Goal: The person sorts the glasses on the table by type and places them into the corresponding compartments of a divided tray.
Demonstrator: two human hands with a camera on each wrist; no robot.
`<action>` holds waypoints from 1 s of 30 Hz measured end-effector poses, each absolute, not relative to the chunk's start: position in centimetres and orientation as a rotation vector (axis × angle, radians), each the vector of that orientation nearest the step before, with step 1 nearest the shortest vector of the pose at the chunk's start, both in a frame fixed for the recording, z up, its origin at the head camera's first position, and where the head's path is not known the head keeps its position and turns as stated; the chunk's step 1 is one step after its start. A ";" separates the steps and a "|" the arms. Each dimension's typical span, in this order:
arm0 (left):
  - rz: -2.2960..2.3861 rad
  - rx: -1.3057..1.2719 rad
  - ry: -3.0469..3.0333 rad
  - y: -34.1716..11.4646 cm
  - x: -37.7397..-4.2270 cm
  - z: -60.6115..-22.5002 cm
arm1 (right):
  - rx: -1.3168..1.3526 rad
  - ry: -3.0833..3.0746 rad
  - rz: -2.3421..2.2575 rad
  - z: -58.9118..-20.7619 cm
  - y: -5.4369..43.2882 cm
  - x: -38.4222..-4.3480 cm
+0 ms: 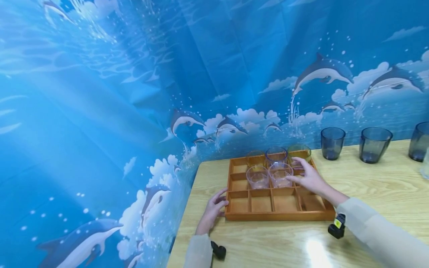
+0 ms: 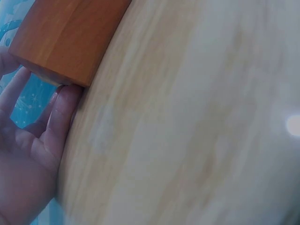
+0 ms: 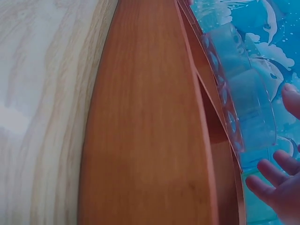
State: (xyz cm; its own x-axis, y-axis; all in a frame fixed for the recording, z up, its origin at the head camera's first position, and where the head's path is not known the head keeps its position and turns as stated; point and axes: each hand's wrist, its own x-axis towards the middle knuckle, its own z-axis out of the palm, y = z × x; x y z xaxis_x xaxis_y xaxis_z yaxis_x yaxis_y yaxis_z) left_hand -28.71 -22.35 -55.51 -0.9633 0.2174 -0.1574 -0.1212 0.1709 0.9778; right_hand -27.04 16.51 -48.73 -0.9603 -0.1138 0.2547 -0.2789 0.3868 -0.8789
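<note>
A wooden compartment tray lies on the table. Two clear pinkish glasses stand in its middle row, a left one and a right one. Behind them are an amber glass, a blue-rimmed glass and a yellow-green glass. My left hand rests its fingers against the tray's left side. Over the tray's right part, my right hand has its fingers spread, the thumb tip beside the right pinkish glass and the fingertips by the yellow-green one. In the right wrist view those fingers curl round nothing.
Dark blue-grey glasses stand at the back right: a narrower one, a wider one and another near the frame edge. A clear glass is cut off beside it. A blue dolphin-print sheet hangs behind the pale wood table.
</note>
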 end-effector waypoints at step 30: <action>1.864 0.120 2.200 -22.2 -28.4 -55.0 | 0.252 -2.312 1.438 -49.0 22.0 -23.6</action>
State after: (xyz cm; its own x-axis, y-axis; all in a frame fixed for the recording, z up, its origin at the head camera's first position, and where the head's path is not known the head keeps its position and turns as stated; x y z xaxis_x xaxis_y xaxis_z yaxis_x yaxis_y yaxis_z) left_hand -28.38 -22.16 -55.02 -0.9641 0.2257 -0.1399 -0.1009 0.1760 0.9792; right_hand -23.60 22.00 -49.03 -0.9017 0.0588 0.4284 -0.3582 0.4532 -0.8163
